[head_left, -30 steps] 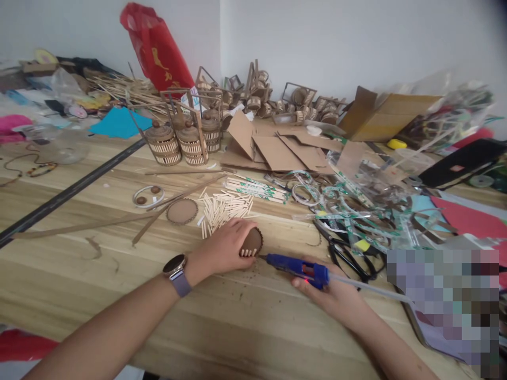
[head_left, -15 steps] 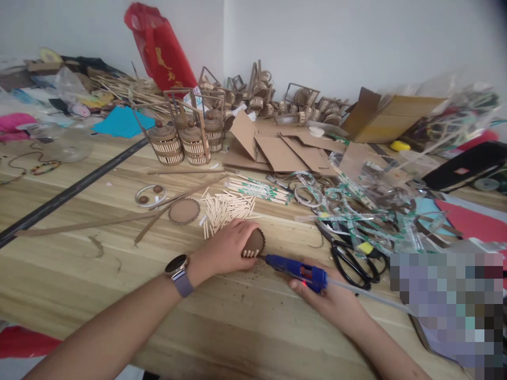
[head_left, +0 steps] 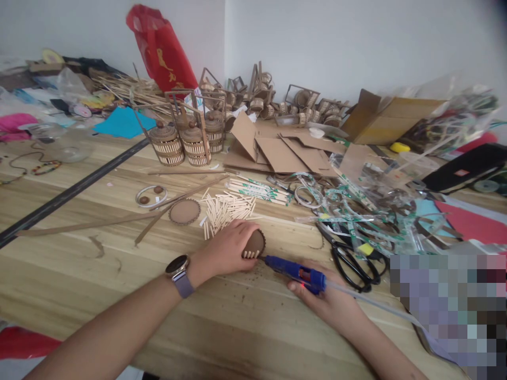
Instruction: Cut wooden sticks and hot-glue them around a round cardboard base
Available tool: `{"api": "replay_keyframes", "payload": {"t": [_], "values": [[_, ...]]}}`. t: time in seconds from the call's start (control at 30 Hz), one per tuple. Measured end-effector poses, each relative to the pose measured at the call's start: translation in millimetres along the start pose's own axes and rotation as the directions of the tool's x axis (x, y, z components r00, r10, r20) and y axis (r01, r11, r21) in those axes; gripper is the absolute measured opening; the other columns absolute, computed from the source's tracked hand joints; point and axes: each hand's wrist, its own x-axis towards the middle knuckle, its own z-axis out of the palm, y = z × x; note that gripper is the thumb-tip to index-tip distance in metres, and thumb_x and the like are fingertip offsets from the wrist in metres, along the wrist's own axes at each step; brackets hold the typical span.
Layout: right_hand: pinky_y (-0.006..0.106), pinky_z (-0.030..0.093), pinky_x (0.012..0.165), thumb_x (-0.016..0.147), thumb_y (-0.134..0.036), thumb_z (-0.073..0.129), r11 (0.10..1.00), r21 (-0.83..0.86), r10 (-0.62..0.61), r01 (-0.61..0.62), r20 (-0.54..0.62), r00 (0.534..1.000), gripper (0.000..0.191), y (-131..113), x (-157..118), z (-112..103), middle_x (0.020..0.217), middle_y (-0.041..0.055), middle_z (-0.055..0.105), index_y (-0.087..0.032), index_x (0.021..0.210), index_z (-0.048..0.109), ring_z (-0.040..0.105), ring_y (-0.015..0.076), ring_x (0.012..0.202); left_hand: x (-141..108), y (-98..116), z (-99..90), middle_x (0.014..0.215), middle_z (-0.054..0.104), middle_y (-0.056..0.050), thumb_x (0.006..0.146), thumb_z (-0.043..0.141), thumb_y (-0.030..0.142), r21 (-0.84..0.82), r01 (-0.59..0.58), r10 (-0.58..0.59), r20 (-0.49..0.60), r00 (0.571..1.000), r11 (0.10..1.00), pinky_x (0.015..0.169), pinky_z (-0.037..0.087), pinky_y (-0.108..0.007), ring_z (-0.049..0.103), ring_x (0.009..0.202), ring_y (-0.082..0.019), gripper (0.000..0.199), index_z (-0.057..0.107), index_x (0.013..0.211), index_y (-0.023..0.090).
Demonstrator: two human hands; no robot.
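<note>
My left hand [head_left: 228, 247] is closed around the left side of a round brown cardboard disc [head_left: 254, 242] with a ridged rim. Several short pale sticks stand in a row along the disc's near edge. My right hand [head_left: 327, 298] grips a blue hot glue gun [head_left: 295, 270], whose nozzle points left and meets or nearly meets the disc's lower right edge. A red light glows on the gun, and a long clear glue stick [head_left: 372, 300] trails from its back. Just beyond my left hand lies a heap of short sticks [head_left: 227, 210]. A second ridged disc [head_left: 184, 211] rests flat left of the heap.
Small lidded baskets [head_left: 196, 142] with handles stand farther back. Cardboard pieces [head_left: 281, 150] lie behind wrapped chopsticks [head_left: 257, 191]. Black-handled scissors [head_left: 356, 266] and a tangle of plastic wrappers [head_left: 356, 211] are at right. A dark strip [head_left: 79, 187] crosses the table at left.
Hardly anything differs. Both hands, the disc and the glue gun hold nearly the same places; the view has shifted very slightly.
</note>
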Motion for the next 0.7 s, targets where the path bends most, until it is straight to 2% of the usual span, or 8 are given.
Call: {"api": "replay_keyframes", "payload": {"t": [0.4, 0.7], "values": [[0.03, 0.048, 0.058, 0.087, -0.05, 0.051, 0.999, -0.022, -0.032, 0.032, -0.011, 0.999, 0.034, 0.5, -0.4, 1.2, 0.067, 0.0052, 0.063, -0.021, 0.071, 0.057, 0.062, 0.0223, 0.065, 0.3, 1.8, -1.5, 0.13, 0.055, -0.015, 0.068, 0.073, 0.021, 0.009, 0.002, -0.002, 0.011, 1.0, 1.0, 0.102, 0.042, -0.045, 0.048, 0.121, -0.03, 0.065, 0.045, 0.126, 0.016], [0.029, 0.046, 0.056, 0.088, -0.048, 0.05, 0.999, -0.032, -0.031, 0.032, 0.005, 0.999, 0.033, -0.6, -0.3, 0.7, 0.065, 0.0041, 0.061, -0.021, 0.069, 0.055, 0.061, 0.0212, 0.063, 0.2, 1.2, -0.7, 0.13, 0.055, -0.013, 0.069, 0.072, 0.022, -0.008, 0.0, 0.0, 0.006, 1.0, 1.0, 0.101, 0.042, -0.047, 0.049, 0.121, -0.031, 0.064, 0.044, 0.126, 0.02]]}}
